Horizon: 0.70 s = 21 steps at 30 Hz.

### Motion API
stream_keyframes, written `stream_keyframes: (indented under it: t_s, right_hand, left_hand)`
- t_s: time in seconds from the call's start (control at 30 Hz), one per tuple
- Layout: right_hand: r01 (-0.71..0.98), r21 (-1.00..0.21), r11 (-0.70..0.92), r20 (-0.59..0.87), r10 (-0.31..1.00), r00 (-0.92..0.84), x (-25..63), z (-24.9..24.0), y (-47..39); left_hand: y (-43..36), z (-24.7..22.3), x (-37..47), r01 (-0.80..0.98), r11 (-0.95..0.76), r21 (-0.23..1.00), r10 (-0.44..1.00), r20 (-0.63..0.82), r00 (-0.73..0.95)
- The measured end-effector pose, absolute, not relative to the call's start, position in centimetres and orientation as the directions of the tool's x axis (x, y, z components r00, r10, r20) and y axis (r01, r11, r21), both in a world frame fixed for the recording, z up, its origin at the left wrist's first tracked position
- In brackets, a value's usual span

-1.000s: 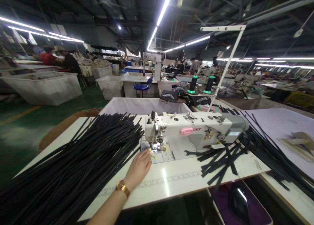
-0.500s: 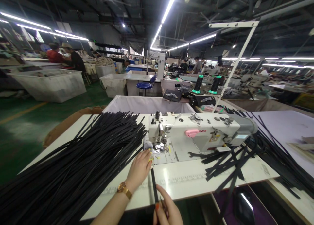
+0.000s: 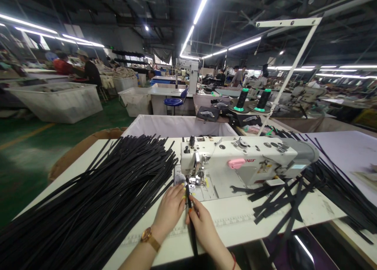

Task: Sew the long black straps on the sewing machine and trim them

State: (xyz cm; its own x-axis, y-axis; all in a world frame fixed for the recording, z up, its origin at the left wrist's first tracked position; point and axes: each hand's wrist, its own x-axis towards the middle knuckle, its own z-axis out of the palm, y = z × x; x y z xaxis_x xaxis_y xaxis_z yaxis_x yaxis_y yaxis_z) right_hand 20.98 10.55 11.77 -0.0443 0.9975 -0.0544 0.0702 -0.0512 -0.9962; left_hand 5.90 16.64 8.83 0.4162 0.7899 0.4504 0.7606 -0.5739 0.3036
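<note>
A person sits at a white sewing machine (image 3: 247,162) on a white table (image 3: 235,219). Red lettering on the machine's front reads "OUS"; its first letters are hidden behind a pink tab (image 3: 236,163). A printed ruler scale runs along the table's near edge, its numbers too small to read.

The left hand (image 3: 171,209), with a gold watch (image 3: 150,238) at the wrist, lies flat on the table just before the needle area, fingers pressed together, fingertips touching a thin black strip (image 3: 191,219). The right hand (image 3: 203,227) rests on the same strip just beside the left, thumb and forefinger pinching it. The strip runs from the table's near edge up between the two hands to the presser foot (image 3: 194,179).

To the left lies a large heap of black strips (image 3: 97,199), fanned across the table. To the right of the machine lies a smaller scatter of wider black pieces (image 3: 279,203). Behind it stand two black thread cones (image 3: 251,99) with green bases.
</note>
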Motion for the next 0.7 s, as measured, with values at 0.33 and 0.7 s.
stream_keyframes:
  t_s: [0.33,0.7]
  right_hand:
    - [0.053,-0.993,-0.109,-0.112,0.992,-0.053,21.0,12.8,12.2]
    - [0.061,-0.991,-0.120,-0.121,0.992,-0.024,21.0,13.1,12.0]
  left_hand:
    - [16.6,9.4,6.0,0.764,-0.605,0.225,0.768,0.417,0.486]
    - [16.9,8.7,5.9,0.752,-0.614,0.239,0.765,0.416,0.493]
